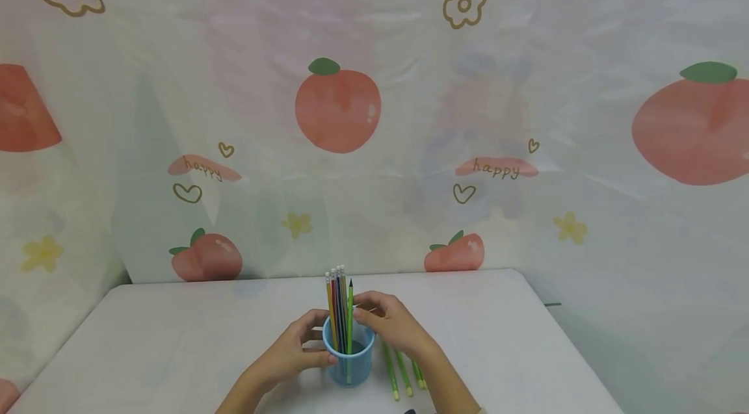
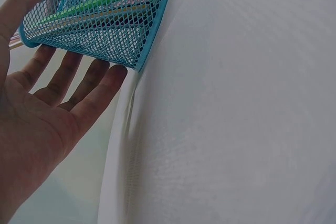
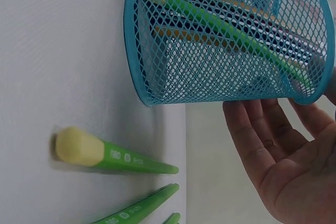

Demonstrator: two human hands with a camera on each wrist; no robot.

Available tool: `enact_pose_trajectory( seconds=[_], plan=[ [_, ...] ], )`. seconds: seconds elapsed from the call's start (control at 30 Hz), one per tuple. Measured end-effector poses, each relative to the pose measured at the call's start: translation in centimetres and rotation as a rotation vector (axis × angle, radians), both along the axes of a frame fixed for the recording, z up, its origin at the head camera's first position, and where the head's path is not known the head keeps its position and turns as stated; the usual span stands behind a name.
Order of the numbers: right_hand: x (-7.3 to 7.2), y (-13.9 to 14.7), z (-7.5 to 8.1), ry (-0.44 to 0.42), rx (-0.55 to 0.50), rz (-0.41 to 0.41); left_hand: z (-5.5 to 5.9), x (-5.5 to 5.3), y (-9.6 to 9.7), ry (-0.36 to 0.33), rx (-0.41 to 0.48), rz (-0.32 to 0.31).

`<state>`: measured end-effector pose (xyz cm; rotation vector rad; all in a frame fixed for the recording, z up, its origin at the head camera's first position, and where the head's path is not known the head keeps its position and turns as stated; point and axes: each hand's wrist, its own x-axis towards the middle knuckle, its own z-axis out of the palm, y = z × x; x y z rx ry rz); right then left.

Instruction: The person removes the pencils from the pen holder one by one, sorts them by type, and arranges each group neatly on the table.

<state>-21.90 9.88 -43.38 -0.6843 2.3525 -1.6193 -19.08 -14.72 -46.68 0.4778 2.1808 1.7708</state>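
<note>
A blue mesh pencil cup (image 1: 350,370) stands upright on the table. Several pencils (image 1: 336,310) lean in it with eraser ends up, alongside a green pencil (image 1: 350,320) whose dark point is up. My left hand (image 1: 288,352) holds the cup's left side, thumb in front and fingers behind; its fingertips reach the mesh in the left wrist view. At the rim's right side is my right hand (image 1: 394,323), fingers gently bent, thumb close beside the green pencil. In the right wrist view, its fingers (image 3: 244,129) pass partly out of sight behind the cup.
Several more green pencils (image 1: 404,372) with pale yellow ends lie on the white table (image 1: 175,336), just right of the cup and partly under the right forearm. A fruit-patterned curtain (image 1: 374,219) hangs at the table's back edge. A small dark object (image 1: 410,411) shows at the bottom.
</note>
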Motion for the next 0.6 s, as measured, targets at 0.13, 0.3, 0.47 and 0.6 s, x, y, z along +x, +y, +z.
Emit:
enact_pose_trajectory(
  seconds=[0.13,0.3,0.47,0.6],
  plan=[
    [0.10,-0.10,0.15,0.013,0.013,-0.019,-0.03,-0.01,-0.06,0.003,0.000,-0.001],
    [0.05,-0.10,0.16,0.019,0.014,-0.040,-0.09,0.01,-0.05,0.018,-0.001,-0.005],
    [0.06,-0.02,0.29,0.016,0.006,-0.052,-0.07,0.03,0.01,0.024,0.002,-0.006],
    [0.10,0.09,0.53,0.028,0.013,-0.056,0.11,0.07,0.07,0.018,0.006,-0.004]
  ],
)
